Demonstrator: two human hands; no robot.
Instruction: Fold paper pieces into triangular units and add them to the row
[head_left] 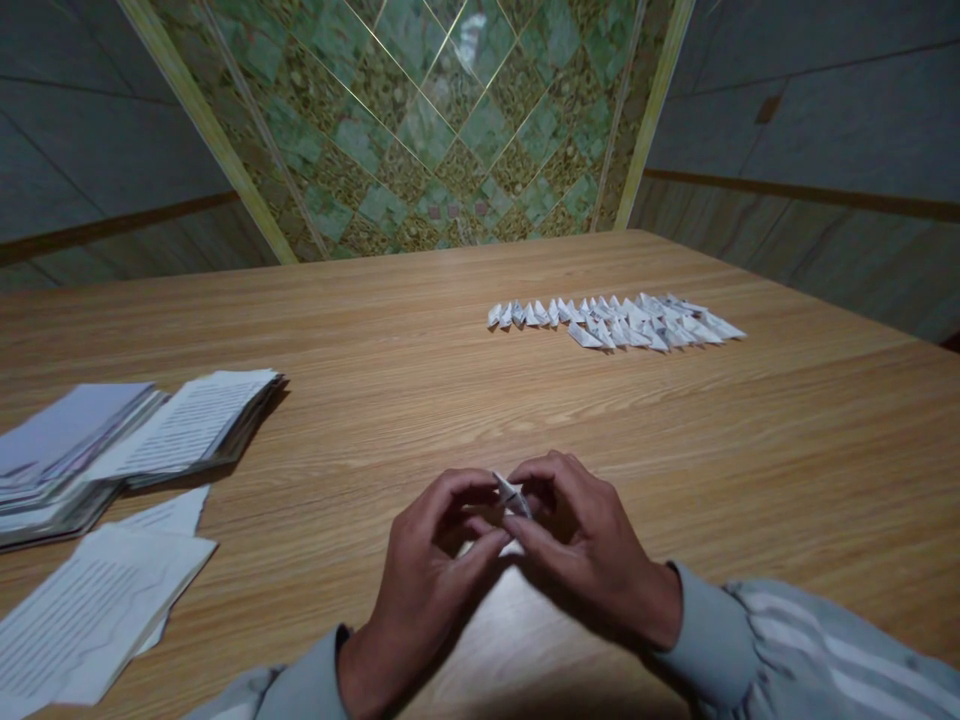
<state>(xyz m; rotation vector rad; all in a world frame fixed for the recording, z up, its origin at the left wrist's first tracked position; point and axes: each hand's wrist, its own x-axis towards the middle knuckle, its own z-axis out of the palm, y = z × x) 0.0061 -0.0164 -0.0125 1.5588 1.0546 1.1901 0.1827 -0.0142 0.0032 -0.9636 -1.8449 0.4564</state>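
Between my two hands, just above the wooden table (420, 400), is a small folded piece of white paper (513, 494). Its pointed tip sticks up; the fingers hide much of the rest. My left hand (442, 555) pinches it from the left, thumb low and index finger on top. From the right, my right hand (581, 540) grips it the same way, both thumbs close together at its lower edge. Farther back on the right stand several small folded paper boats (630, 322), lined up in rows.
An open stack of printed pages (202, 425) lies on the left, beside a pale-covered stack (67, 430). Nearer me are loose printed sheets (90, 600). Beyond the table's far edge rises a green and gold tiled wall (450, 120).
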